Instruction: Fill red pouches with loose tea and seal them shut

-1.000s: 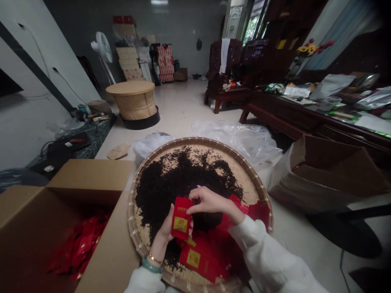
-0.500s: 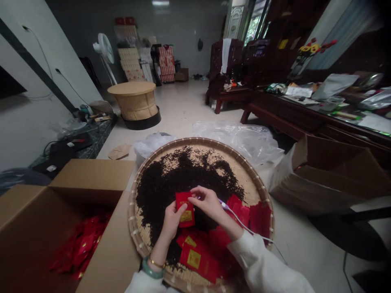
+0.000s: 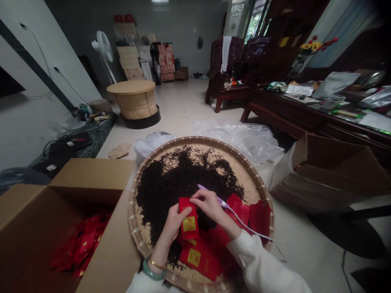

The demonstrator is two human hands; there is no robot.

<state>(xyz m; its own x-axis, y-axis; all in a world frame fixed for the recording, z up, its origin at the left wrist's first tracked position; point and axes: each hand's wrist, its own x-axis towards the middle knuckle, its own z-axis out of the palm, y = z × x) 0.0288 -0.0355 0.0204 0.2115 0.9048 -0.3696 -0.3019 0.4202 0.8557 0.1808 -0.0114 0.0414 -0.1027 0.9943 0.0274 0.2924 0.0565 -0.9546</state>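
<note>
A small red packet [image 3: 189,228] with a gold square print is pinched in my left hand [image 3: 172,221], upright over the tray. My right hand [image 3: 210,205] pinches the packet's top edge between thumb and fingers. Under and beside that hand lies a purple pen-like tool [image 3: 223,203] with a white cord; whether the hand touches it I cannot tell. Dark loose tea leaves [image 3: 171,179] are spread over the round woven bamboo tray [image 3: 246,179]. More red packets [image 3: 200,258] lie in its near part, and further ones [image 3: 259,219] at its right side.
At the left stands an open cardboard box [image 3: 91,175] with many red packets [image 3: 82,244] inside. Another open carton [image 3: 293,179] is at the right, close to a black stand base [image 3: 348,234]. Clear plastic sheeting [image 3: 238,138] lies behind the tray; a round wooden stool [image 3: 132,99] stands farther back.
The packet and my left hand have shifted slightly down and right. My right hand has moved a little lower, still at the packet's top; more of the purple tool shows.
</note>
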